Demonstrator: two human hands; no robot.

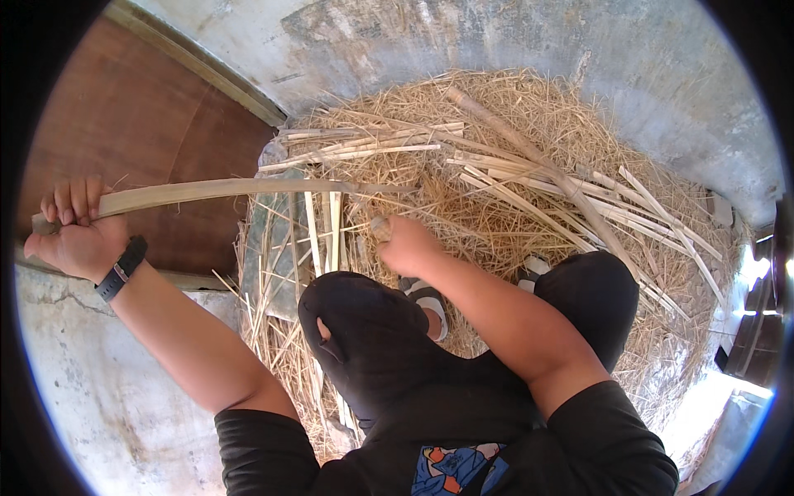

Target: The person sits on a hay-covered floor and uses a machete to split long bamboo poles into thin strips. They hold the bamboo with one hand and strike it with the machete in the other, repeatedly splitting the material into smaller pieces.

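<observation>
My left hand [78,227], with a dark watch on its wrist, is raised at the far left, its fingers wrapped round one end of a long, flat bamboo strip [207,190]. The strip runs to the right, over the straw, and narrows to a darker far end. In front of my left knee, my right hand [411,247] is closed in a fist. A rounded, light brown end [380,226] pokes out of it; the rest of that piece is hidden, so its kind is unclear. The fist sits a little below the strip's far end.
Loose straw [529,107] covers the ground. Several split bamboo slats [356,151] lie behind my hands, and more slats [612,211] at the right beneath a thicker bamboo pole [529,149]. A grey wall [662,91] curves behind; a brown panel [132,107] stands at the left.
</observation>
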